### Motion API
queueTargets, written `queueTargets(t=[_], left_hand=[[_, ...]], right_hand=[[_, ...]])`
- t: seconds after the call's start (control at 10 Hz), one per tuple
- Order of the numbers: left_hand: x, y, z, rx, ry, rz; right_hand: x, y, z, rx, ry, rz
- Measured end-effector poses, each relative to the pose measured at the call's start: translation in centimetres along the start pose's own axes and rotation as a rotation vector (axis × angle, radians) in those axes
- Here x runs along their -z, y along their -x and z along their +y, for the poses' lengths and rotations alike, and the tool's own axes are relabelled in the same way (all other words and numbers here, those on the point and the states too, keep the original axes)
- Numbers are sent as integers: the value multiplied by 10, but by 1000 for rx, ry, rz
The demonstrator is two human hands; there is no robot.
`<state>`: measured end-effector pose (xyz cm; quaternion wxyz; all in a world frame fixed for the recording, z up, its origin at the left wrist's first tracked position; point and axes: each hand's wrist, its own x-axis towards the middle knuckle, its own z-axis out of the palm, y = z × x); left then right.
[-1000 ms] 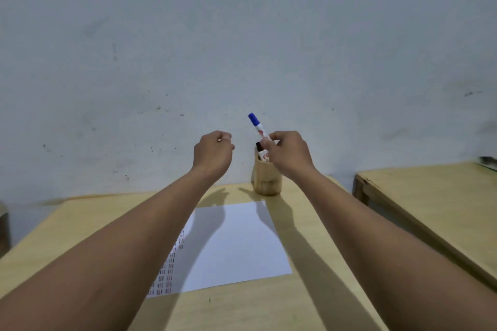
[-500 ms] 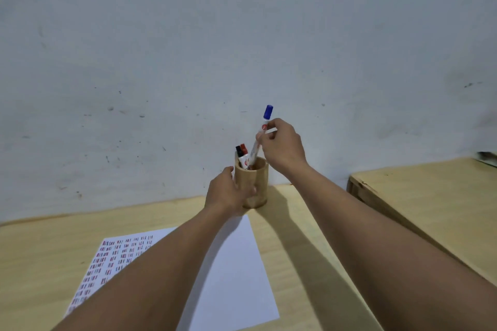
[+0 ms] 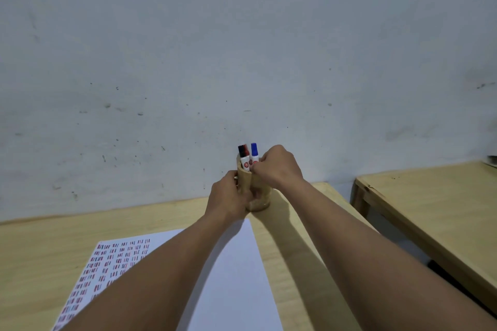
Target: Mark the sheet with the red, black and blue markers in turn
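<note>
A wooden pen cup [image 3: 259, 197] stands at the far edge of the table, against the wall. My left hand [image 3: 228, 197] is wrapped around its left side. Three capped markers stand in the cup: the black marker [image 3: 241, 152], the red marker [image 3: 246, 148] just behind it, and the blue marker [image 3: 254, 152] to their right. My right hand [image 3: 278, 166] sits at the cup's rim with its fingertips pinched on the blue marker's barrel. The white sheet [image 3: 236, 271] lies in front of the cup, with rows of small red, black and blue marks on its left part.
The wooden table [image 3: 40, 244] carries the sheet and cup and ends at a grey wall [image 3: 242, 48]. A second wooden table [image 3: 430, 209] stands to the right across a narrow gap. My forearms cover much of the sheet.
My right hand lowered the blue marker into the cup, where it stands upright beside the other two. My left hand came over and took hold of the cup.
</note>
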<state>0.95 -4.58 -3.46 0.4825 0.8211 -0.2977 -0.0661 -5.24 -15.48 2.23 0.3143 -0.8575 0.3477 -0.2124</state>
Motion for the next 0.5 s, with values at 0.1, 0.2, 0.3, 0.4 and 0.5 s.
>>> queueTargets(t=[0.1, 0.2, 0.3, 0.4, 0.5], left_hand=[[2, 1, 1, 10, -14, -1], [1, -1, 0, 10, -38, 11], [1, -1, 2, 26, -60, -4], [6, 0, 4, 40, -69, -35], [18, 14, 12, 58, -30, -16]], right_hand=[[3, 2, -4, -19, -19, -13], [4, 3, -4, -23, -1, 4], [4, 7, -5, -34, -14, -2], [11, 15, -9, 14, -50, 2], [33, 24, -15, 42, -113, 12]])
